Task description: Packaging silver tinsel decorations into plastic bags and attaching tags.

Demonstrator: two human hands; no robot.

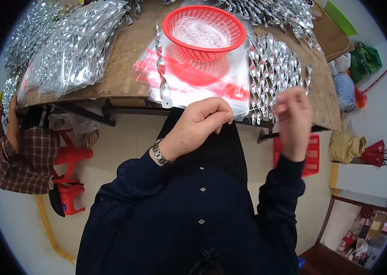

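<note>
Nearer than the red basket (205, 54), the left hand (202, 123) has its grip closed, thumb against curled fingers; what it pinches cannot be told. The right hand (293, 110), nearer than the basket and to its right, is blurred with bent fingers; its grip cannot be told. A lone silver twist (162, 68) lies left of the basket, plastic bags (191, 79) beneath it, and a row of silver twists (271, 59) to its right. Tangled string (201, 33) fills the basket on the desk (122, 59).
</note>
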